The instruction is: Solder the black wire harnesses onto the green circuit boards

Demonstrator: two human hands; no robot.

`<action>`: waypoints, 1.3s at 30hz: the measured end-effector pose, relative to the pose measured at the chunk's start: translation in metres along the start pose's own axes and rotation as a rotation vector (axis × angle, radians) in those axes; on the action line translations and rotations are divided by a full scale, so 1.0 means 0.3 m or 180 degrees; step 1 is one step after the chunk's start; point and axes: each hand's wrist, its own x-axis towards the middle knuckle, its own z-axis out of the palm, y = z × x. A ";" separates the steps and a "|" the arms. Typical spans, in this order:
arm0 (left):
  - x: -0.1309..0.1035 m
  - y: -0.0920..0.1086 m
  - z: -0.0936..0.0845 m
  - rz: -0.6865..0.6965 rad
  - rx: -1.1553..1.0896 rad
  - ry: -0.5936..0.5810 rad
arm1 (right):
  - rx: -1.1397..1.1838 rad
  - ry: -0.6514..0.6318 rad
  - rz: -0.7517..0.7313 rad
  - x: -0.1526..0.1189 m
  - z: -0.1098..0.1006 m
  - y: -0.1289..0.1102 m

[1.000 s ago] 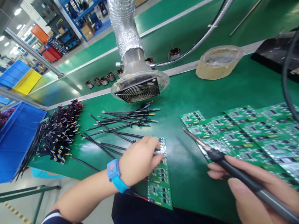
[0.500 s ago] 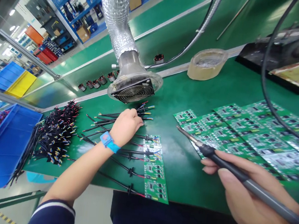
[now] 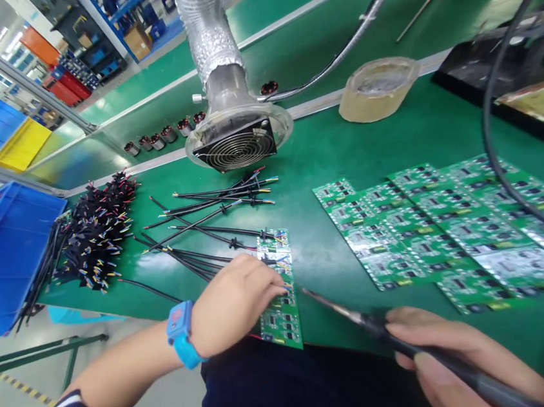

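Fan (image 3: 239,145) near cables (image 3: 215,229), left fingers (image 3: 272,279) pinching wires (image 3: 287,287) over board (image 3: 284,326), right fingers (image 3: 411,333) around iron (image 3: 371,324)

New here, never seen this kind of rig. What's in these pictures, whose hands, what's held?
No robot: these are a person's bare hands, seen by one head-worn camera looking forward and down.

The left hand, below a blue watch, has its fingers at coloured wire ends on a green circuit board. The right hand holds what looks like a soldering iron, tip beside that board.

On the green bench lie black cables, a denser cable pile, more circuit boards and a tape roll. A fan hangs above.
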 end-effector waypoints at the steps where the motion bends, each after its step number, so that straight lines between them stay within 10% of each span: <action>1: 0.003 0.008 0.014 -0.0148 -0.0031 -0.0141 | 0.0001 -0.0130 -0.0125 -0.001 -0.007 0.001; 11: 0.014 0.027 0.038 -0.0538 -0.0110 -0.0552 | -0.0282 -0.0656 -0.0320 0.019 -0.014 -0.028; 39: 0.011 0.032 0.049 -0.0527 0.0014 -0.0539 | -0.0039 -0.0267 -0.0118 0.002 -0.031 0.006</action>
